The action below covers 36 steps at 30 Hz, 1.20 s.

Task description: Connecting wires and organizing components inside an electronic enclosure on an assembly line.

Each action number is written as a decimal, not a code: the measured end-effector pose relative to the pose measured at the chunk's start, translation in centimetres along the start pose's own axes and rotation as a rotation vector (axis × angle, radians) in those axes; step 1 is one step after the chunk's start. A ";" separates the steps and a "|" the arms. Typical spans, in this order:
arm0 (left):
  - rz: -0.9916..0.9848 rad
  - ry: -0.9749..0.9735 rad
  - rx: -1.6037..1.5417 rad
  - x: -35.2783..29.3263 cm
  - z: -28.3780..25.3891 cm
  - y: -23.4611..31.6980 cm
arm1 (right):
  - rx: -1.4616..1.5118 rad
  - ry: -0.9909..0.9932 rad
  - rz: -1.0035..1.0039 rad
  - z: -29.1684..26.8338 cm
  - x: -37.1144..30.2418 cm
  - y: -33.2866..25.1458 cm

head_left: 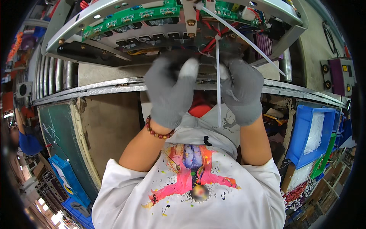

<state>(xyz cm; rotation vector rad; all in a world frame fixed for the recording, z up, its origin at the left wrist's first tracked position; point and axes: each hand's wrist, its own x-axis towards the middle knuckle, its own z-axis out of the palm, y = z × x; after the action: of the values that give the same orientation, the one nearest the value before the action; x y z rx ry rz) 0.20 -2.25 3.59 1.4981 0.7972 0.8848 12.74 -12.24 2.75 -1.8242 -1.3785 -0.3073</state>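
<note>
My left hand (171, 89), in a grey glove with darker fingers, is just below an open metal chassis (85, 57). Its fingers are smeared by motion and partly hidden. Across from it, my gloved right hand (244, 89) is closed, thumb against curled fingers; whatever they grip is hidden. Between the hands a white cable tie (218, 87) hangs with its long tail down, its head at a bundle of red wires (209, 45). A second cable tie (244, 38) slants down to the right from the chassis frame. Green circuit boards (133, 17) line the chassis.
Metal rollers (59, 74) lie left of the chassis, and a metal rail (114, 87) runs along the bench front. Blue bins (310, 133) stand at right, above red wires (301, 192). A purple-fronted unit (341, 76) sits far right. Another person's blue sleeve (30, 143) shows far left.
</note>
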 end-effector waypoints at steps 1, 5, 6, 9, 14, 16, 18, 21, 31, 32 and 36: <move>0.221 0.075 0.137 0.1 -0.6 -0.4 | -0.002 -0.004 0.046 0.1 0.0 -0.1; 0.692 -0.108 0.616 1.1 -1.4 -2.3 | -0.006 0.023 0.022 0.7 0.0 -0.6; 0.710 -0.104 0.609 1.5 -1.3 -2.8 | 0.035 0.011 -0.005 0.7 0.1 -0.5; 0.867 -0.073 0.616 2.6 -1.0 -3.7 | -0.124 0.086 -0.135 1.1 0.3 0.1; 0.884 -0.131 0.580 3.7 -1.1 -3.8 | -0.106 0.126 -0.227 1.3 0.8 0.6; 0.915 -0.103 0.593 3.8 -1.2 -3.7 | -0.096 0.116 -0.238 1.3 0.9 0.7; 0.923 -0.106 0.615 3.8 -1.4 -3.6 | -0.102 0.089 -0.240 1.4 0.9 0.7; 0.932 -0.141 0.651 3.9 -1.7 -3.3 | -0.073 0.133 -0.226 1.5 0.8 0.8; 0.984 -0.223 0.749 4.0 -2.1 -1.9 | 0.064 0.156 0.014 1.8 0.5 0.1; 0.982 -0.280 0.768 4.1 -2.3 -1.9 | 0.037 0.175 -0.019 1.8 0.6 0.3; 0.977 -0.275 0.785 4.3 -2.9 -1.7 | 0.023 0.153 -0.102 1.8 0.7 0.6</move>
<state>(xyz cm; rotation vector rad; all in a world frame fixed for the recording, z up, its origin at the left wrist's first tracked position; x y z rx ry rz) -0.22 3.09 2.40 2.7427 0.1346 1.0605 13.02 -10.54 1.76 -1.6786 -1.3649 -0.4724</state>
